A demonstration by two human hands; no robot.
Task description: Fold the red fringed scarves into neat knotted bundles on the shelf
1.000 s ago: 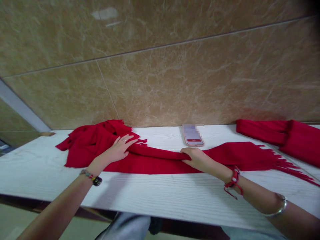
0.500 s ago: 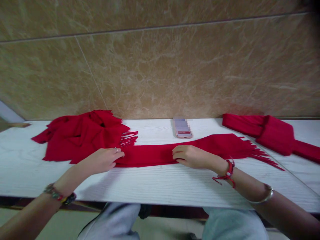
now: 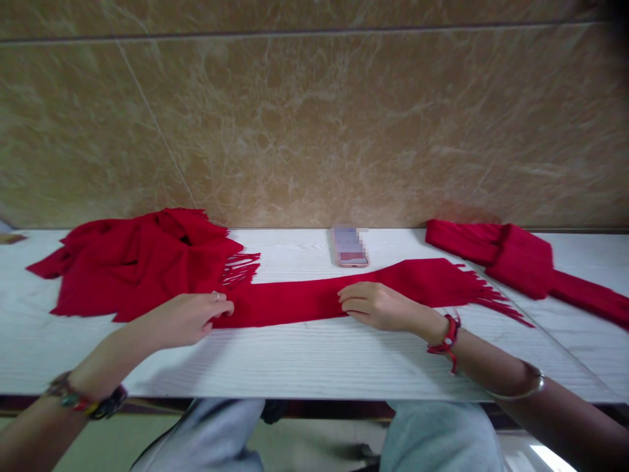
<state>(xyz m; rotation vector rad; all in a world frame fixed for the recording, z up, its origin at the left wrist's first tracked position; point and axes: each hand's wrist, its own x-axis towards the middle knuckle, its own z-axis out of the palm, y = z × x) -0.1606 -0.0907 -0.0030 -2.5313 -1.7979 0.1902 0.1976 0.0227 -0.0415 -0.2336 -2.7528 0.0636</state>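
Red scarves (image 3: 295, 301), three; phone (image 3: 348, 247), one.

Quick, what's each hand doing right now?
Left hand: closed, pinching the scarf at its near edge.
Right hand: fingers curled, gripping the same scarf.

- We see one long red scarf (image 3: 295, 301), drawn into a narrow flat band running left to right across the white surface (image 3: 314, 367).
- A loose fringe (image 3: 494, 303) fans out at its right end.
- Our left hand (image 3: 189, 320) pinches its left end.
- Our right hand (image 3: 378, 306) grips its near edge.
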